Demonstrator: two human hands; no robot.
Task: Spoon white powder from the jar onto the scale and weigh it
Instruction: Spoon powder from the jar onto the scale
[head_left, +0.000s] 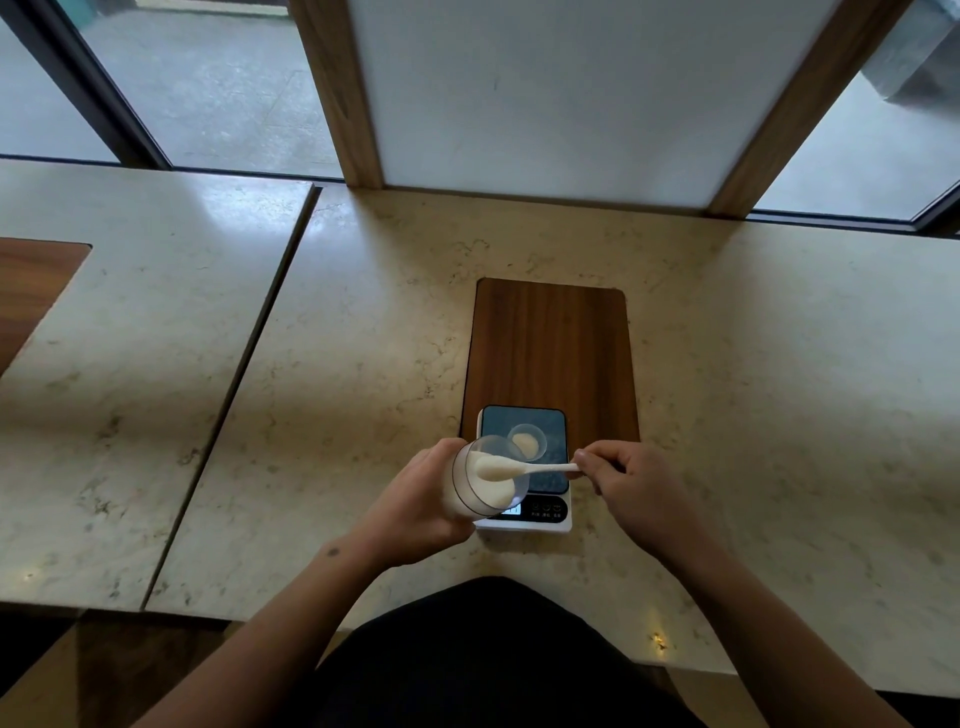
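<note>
My left hand (415, 506) grips a clear jar (485, 483) of white powder, tilted with its mouth toward the right, just above the scale's front left corner. My right hand (631, 480) pinches the handle of a white spoon (524, 469); the spoon's bowl sits inside the jar mouth, heaped with powder. The white scale (545, 522) with a dark glass top stands on the near end of a wooden board. On the scale's top rests a small clear dish (529, 441) holding a little mound of white powder. The lit display is partly hidden by the jar.
The wooden board (550, 348) lies on a pale marble counter (363, 338). A seam separates it from another marble slab (130, 364) on the left with a wood inlay (31, 291). A white panel in a wooden frame (571, 93) stands behind.
</note>
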